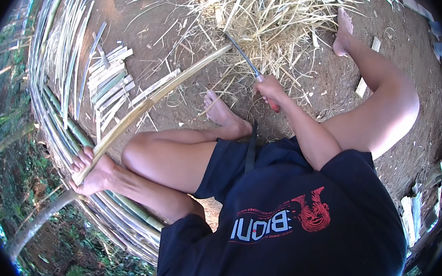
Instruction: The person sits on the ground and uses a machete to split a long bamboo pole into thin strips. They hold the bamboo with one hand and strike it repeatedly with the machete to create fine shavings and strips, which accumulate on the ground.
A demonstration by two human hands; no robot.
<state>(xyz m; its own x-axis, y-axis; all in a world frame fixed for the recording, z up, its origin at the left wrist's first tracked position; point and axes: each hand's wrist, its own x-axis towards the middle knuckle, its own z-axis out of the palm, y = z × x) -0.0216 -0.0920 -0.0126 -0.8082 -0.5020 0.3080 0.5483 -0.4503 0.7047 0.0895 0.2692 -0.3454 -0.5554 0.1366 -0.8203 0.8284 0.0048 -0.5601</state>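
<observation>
My left hand [98, 175], out at the left, holds the lower end of a long split bamboo strip [154, 101] between thumb and palm, its fingers partly stretched. The strip slants up and right across the ground to the shavings. My right hand [271, 90] is wrapped round the handle of a long narrow knife [244, 55]; a red part of the handle shows below the fist. The blade points up and left, its tip close to the strip's far end. Whether blade and strip touch, I cannot tell.
A heap of pale bamboo shavings [277, 18] lies ahead of my feet. Short split bamboo pieces [112, 80] are piled at the left, beside long thin strips [75, 38]. Bamboo poles [126, 216] edge the brown dirt ground, with green plants [73, 235] beyond.
</observation>
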